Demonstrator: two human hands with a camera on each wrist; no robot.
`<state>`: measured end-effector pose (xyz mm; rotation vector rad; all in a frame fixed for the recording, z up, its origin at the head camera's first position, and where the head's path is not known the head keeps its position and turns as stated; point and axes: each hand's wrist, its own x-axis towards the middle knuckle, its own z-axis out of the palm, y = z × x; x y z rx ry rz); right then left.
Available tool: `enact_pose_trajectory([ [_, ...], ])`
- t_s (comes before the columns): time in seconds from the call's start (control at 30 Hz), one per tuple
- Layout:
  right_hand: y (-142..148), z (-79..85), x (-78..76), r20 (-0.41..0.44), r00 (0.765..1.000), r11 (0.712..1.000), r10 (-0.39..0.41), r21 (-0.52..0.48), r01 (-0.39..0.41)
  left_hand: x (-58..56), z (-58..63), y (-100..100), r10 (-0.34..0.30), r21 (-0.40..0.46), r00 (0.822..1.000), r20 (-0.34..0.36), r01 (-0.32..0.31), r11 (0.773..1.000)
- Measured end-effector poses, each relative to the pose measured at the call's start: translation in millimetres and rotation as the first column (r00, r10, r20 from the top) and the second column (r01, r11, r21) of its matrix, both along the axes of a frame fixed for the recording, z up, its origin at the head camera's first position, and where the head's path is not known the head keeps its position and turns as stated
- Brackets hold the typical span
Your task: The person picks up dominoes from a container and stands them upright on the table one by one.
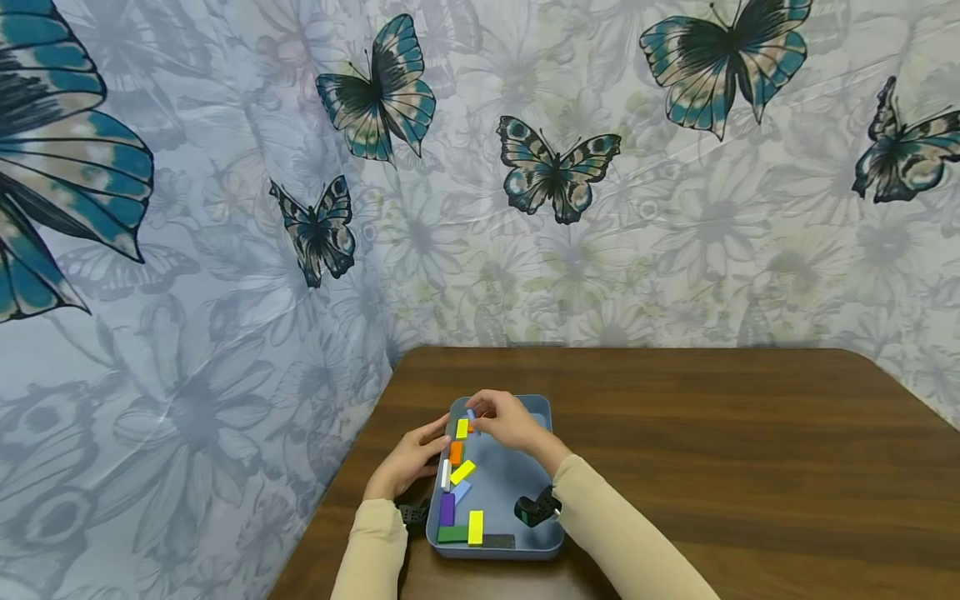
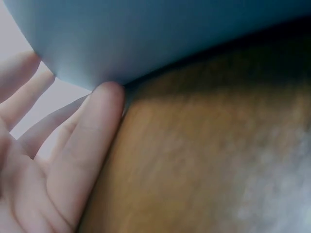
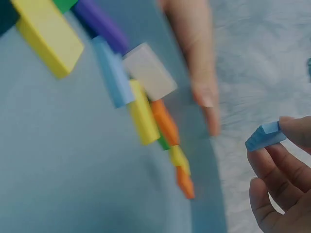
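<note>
Right hand (image 1: 508,421) pinching blue block (image 3: 266,136), left hand (image 1: 407,462) spread against tray (image 1: 517,471)

Head view: your right hand (image 1: 510,421) covers part of the light-blue block (image 1: 471,414) you pinch, plus some of an orange block (image 1: 471,429). Your sleeves (image 1: 633,529) run off the bottom edge; the leftmost butterfly (image 1: 75,158) is cropped. Left wrist: your left hand (image 2: 73,165) leaves the left edge, tray (image 2: 146,39) cut at top, tabletop (image 2: 209,160) grain blurry. Right wrist: your left hand smears, the near yellow block (image 3: 48,36) and dark block (image 3: 6,17) are cropped, your right hand exits right. Detail on your wrist cameras (image 1: 534,510): too small.
</note>
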<state>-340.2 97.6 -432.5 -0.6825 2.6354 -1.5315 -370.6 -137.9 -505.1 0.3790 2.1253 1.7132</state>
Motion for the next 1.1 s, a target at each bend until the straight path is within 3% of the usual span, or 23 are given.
enact_pose_trajectory([
  [0.3,38,5.3,25.2,-0.077,0.996,0.996,-0.033,-0.086,0.026,2.6,-2.6,-4,-0.053,-0.011,0.999,-0.015,0.052,0.999],
  [0.53,63,6.6,38.8,-0.064,0.992,0.988,-0.110,-0.111,0.103,2.5,-1.7,-6,-0.066,-0.011,0.997,-0.024,0.066,0.998],
  [0.9,90,-0.2,35.4,-0.098,0.974,0.978,-0.205,-0.054,0.200,3.8,-0.2,-7,-0.069,-0.016,0.997,-0.046,0.068,0.998],
  [1.1,106,-9.9,29.9,-0.076,0.970,0.972,-0.232,-0.058,0.228,5.6,-1.4,-7,-0.071,-0.009,0.997,-0.038,0.070,0.997],
])
